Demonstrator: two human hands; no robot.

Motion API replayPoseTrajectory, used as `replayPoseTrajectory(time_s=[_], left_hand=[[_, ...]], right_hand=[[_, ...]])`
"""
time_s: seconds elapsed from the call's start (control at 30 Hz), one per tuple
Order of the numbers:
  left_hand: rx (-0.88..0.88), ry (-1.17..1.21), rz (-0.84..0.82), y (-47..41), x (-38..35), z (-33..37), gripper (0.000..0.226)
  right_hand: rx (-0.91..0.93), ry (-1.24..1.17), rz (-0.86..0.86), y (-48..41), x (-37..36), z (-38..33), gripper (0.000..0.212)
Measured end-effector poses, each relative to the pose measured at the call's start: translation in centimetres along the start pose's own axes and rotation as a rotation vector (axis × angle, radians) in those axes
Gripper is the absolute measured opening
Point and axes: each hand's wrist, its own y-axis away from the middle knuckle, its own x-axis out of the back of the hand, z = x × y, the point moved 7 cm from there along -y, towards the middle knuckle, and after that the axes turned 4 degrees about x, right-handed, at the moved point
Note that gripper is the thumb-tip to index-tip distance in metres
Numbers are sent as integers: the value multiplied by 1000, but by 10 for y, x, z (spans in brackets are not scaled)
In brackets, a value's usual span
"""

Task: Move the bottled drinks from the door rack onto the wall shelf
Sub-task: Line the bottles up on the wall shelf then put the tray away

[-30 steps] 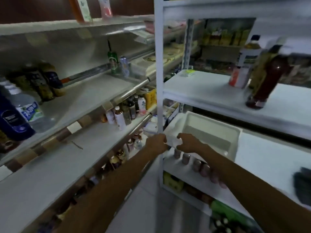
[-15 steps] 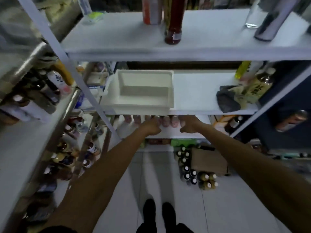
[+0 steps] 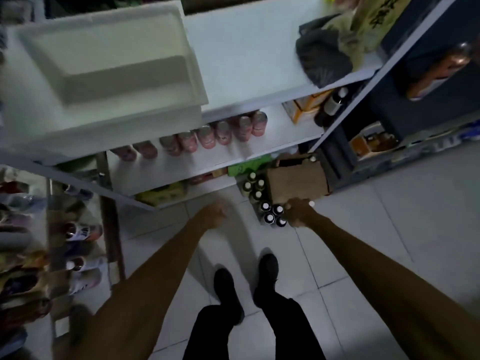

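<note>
Looking straight down past both bare arms at a tiled floor. L hand hangs low over the tiles in front of the white shelf unit. Its fingers are curled into a fist w/ nothing in it, and it isn't touching anything.

R hand is down at the cluster of bottles standing on the floor, back of hand to camera, at the rightmost caps. Fingers are tucked under & hidden, so can't tell if it grips a bottle or how far open it is. One white cap shows just past its knuckles.

The bottles are dark w/ white caps, upright & packed tight. A few paler bottles stand behind them, nr the unit's btm level. A cardboard box sits on the floor just beside the bottles, on their right.

Up on the shelf unit there's a white plastic tub at left & a black bag at right, same level. One level lower is a row of pink cans. Two black shoes are on the tiles btwn the arms. Another rack w/ packaged goods runs down the left edge, blurred.
</note>
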Motion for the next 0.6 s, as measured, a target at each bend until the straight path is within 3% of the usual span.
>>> replayPoseTrajectory(time_s=[0.1, 0.23, 0.4, 0.5, 0.6], left_hand=[[42, 27, -49, -63, -39, -21, 30], [107, 93, -91, -150, -97, -49, 21], [95, 308, -25, -274, -160, -82, 11], [141, 511, 40, -345, -185, -89, 9], [98, 636, 96, -414, -203, -90, 21]], right_hand=[[-19, -93, 38, -55, -51, 25, 34], [0, -142, 162, -132, -99, 48, 28], [-23, -118, 247, -242, -146, 79, 28], [74, -37, 329, -308, -161, 83, 19], [167, 80, 347, -369, -177, 84, 16]])
